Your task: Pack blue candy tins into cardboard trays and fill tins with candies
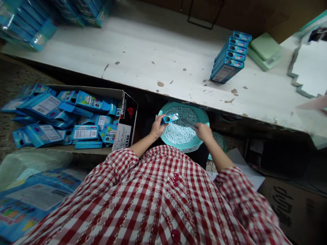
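A round turquoise basin [204,119] full of small pale pieces [178,134] sits close in front of my body. Over its left part, my left hand [157,127] is closed around a small blue box [171,118], whose narrow printed end with a dark round spot faces up. At the basin's right side my right hand [203,132] grips a greyish scoop-like tool [188,123] that reaches in over the pieces. Its exact shape is blurred.
A carton [120,120] of blue boxes stands at the left. The worn white table [143,51] crosses ahead, bearing a row of upright blue boxes [227,64], a green scale [265,51] and wrapped packs [33,27]. Another pale-filled container [219,140] is partly hidden at right.
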`<state>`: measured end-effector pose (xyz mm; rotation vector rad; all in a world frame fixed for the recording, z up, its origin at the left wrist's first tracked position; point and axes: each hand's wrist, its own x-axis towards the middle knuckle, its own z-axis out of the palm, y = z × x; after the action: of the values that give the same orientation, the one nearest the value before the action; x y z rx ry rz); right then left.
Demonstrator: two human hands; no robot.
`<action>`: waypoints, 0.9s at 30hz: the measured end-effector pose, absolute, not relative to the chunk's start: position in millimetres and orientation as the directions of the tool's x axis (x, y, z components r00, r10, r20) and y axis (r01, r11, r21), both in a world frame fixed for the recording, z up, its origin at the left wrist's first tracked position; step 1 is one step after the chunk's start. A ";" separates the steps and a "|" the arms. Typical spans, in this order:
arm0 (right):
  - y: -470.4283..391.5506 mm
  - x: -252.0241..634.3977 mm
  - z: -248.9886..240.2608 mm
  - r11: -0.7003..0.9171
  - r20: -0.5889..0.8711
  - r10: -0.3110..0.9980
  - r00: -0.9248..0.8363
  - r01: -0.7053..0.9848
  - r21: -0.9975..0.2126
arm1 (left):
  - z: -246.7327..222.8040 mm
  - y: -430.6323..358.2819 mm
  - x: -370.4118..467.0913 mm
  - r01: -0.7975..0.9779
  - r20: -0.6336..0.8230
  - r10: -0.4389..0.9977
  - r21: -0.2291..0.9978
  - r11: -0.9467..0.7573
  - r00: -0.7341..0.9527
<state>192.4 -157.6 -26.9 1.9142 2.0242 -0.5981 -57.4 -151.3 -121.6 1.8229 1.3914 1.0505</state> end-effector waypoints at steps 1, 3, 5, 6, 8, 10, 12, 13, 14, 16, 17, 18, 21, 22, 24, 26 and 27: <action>-158.9 185.5 -46.3 0.032 -0.495 0.865 -0.081 0.994 -0.106 | -122.1 -151.2 -57.7 0.491 0.215 0.970 0.837 -0.243 0.113; -162.7 167.3 -77.3 0.063 -0.517 0.846 -0.130 0.987 -0.145 | -123.2 -149.9 -57.5 0.493 0.191 0.978 0.845 -0.209 0.088; -167.0 151.9 -96.1 0.093 -0.529 0.828 -0.186 0.976 -0.197 | -124.2 -147.8 -57.1 0.470 0.181 0.982 0.862 -0.188 0.060; -168.7 147.7 -101.9 0.101 -0.534 0.819 -0.209 0.969 -0.225 | -124.5 -146.6 -57.1 0.456 0.182 0.982 0.871 -0.182 0.044; -170.2 146.9 -110.0 0.096 -0.552 0.796 -0.248 0.952 -0.289 | -124.5 -144.7 -57.6 0.429 0.185 0.982 0.886 -0.176 0.021; -169.2 153.5 -117.1 0.062 -0.581 0.767 -0.272 0.933 -0.355 | -124.2 -143.5 -58.3 0.411 0.181 0.983 0.896 -0.170 0.013; -167.4 162.7 -123.5 0.014 -0.606 0.745 -0.278 0.915 -0.403 | -124.3 -142.7 -59.1 0.396 0.168 0.986 0.904 -0.158 0.010; -166.8 167.2 -125.5 -0.009 -0.613 0.741 -0.275 0.908 -0.418 | -124.7 -142.4 -59.5 0.387 0.161 0.987 0.910 -0.152 0.008; -166.5 171.5 -126.0 -0.031 -0.616 0.740 -0.269 0.902 -0.431 | -125.1 -142.2 -59.9 0.378 0.157 0.988 0.914 -0.148 0.006; -167.0 179.9 -121.4 -0.063 -0.613 0.746 -0.260 0.889 -0.453 | -126.0 -141.8 -60.4 0.373 0.161 0.987 0.916 -0.151 0.006; -167.6 184.4 -116.1 -0.078 -0.608 0.752 -0.255 0.881 -0.466 | -126.2 -141.6 -60.4 0.380 0.166 0.986 0.912 -0.157 0.010; -168.2 189.2 -108.9 -0.098 -0.602 0.758 -0.252 0.868 -0.487 | -126.2 -141.4 -60.3 0.394 0.173 0.985 0.904 -0.166 0.017; -169.0 203.8 -80.2 -0.172 -0.565 0.783 -0.261 0.782 -0.600 | -123.8 -141.6 -58.0 0.437 0.197 0.979 0.877 -0.202 0.056; -168.4 207.8 -69.7 -0.190 -0.546 0.791 -0.275 0.738 -0.648 | -122.5 -142.0 -56.6 0.444 0.205 0.976 0.869 -0.217 0.074; -165.5 212.5 -48.8 -0.193 -0.503 0.803 -0.320 0.659 -0.727 | -119.4 -143.4 -52.7 0.448 0.220 0.968 0.858 -0.252 0.123; -160.2 211.5 -28.4 -0.161 -0.470 0.807 -0.358 0.632 -0.758 | -116.9 -145.3 -48.3 0.437 0.236 0.955 0.851 -0.292 0.179; -156.8 208.8 -18.1 -0.133 -0.467 0.805 -0.366 0.655 -0.744 | -116.1 -146.4 -46.3 0.432 0.243 0.948 0.847 -0.310 0.205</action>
<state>208.8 -156.8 -18.1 1.8417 2.1580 -1.6667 -46.3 -146.4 -116.1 1.8483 1.2835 1.0426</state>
